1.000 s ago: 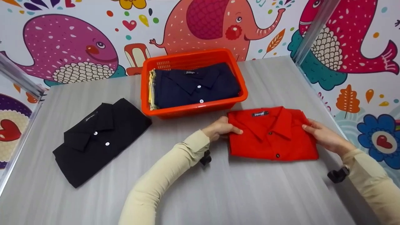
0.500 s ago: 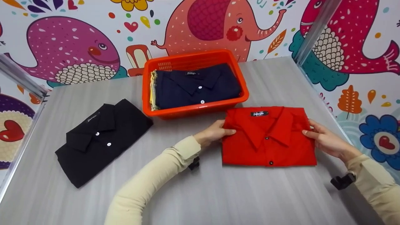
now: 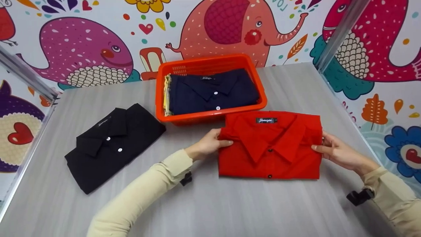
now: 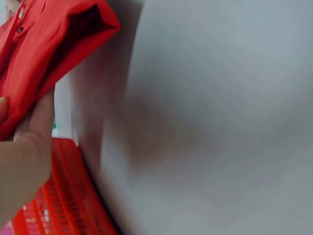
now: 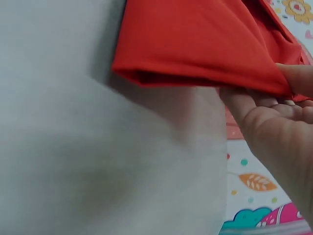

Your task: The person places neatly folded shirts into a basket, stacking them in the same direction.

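Observation:
A folded red shirt [image 3: 273, 161] with a dark neck label and dark buttons is held between both hands, collar toward the basket. My left hand [image 3: 208, 143] pinches its left edge, thumb on top and fingers underneath. At the opposite edge my right hand [image 3: 342, 152] grips the same way, its fingers under the fabric in the right wrist view. Both wrist views show the red shirt [image 5: 195, 44] raised over the table, with a shadow below it. Behind it stands an orange basket [image 3: 213, 116] holding a folded navy shirt [image 3: 194, 98] and a yellow patterned garment [image 3: 166, 95].
A folded black shirt [image 3: 115, 154] with white buttons lies tilted on the grey table [image 3: 204, 207] at the left. The basket stands toward the back, near a wall [image 3: 158, 42] painted with cartoon animals. Side walls border the table left and right.
Both hands have carried the red shirt leftward and nearer to the camera, and its top now overlaps the basket's lower right corner in view. The head view has shifted slightly.

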A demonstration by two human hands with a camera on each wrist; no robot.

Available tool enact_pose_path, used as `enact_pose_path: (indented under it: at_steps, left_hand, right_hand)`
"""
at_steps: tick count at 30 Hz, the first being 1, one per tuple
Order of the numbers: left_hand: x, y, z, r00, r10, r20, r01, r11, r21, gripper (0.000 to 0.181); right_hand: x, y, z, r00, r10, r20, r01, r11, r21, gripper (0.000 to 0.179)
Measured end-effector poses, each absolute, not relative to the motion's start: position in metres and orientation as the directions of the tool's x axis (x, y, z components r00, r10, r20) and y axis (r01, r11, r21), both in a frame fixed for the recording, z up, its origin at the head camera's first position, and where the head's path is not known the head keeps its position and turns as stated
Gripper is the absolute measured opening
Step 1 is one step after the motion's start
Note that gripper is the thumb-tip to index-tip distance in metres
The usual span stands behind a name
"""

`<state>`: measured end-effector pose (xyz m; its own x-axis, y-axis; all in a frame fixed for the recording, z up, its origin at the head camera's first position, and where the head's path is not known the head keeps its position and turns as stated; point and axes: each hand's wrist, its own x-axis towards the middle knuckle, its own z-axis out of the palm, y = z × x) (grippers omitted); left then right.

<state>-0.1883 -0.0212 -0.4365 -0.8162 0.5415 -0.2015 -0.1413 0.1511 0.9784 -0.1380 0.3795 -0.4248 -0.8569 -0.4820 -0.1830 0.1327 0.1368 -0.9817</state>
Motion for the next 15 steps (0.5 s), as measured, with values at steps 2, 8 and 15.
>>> enact_pose_path:
  at_steps: [2,8,15]
  left_hand:
    - [-0.188,-0.028,-0.436,-0.819,0.543,-0.188,-0.131,0.142,0.981,0.017]
    - [-0.188,-0.044,-0.435,-0.829,0.530,-0.181,-0.129,0.134,0.983,0.024]
    - [-0.188,-0.057,-0.431,-0.850,0.507,-0.142,-0.129,0.061,0.990,0.033]
  right_hand:
    - [-0.140,0.375,-0.422,-0.850,-0.493,-0.185,0.113,0.173,-0.978,0.058]
    - [-0.149,0.364,-0.416,-0.843,-0.505,-0.184,0.048,0.271,-0.961,0.066]
    - [-0.160,0.356,-0.411,-0.821,-0.566,-0.082,-0.048,0.211,-0.976,0.060]
